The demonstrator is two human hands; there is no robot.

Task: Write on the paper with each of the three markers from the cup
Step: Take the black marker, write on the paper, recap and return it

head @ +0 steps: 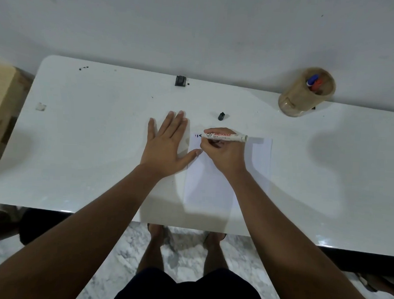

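A white sheet of paper lies on the white table. My right hand grips a white marker with a black tip, held nearly flat, the tip at the paper's top left corner beside a short dark mark. My left hand lies flat with fingers spread, pressing the paper's left edge with the thumb. The marker's black cap stands on the table just beyond the paper. A tan cup at the back right holds a blue marker and a red marker.
A small black object sits at the table's far edge by the wall. A wooden piece of furniture stands left of the table. My legs and feet show below the near table edge, on a marbled floor.
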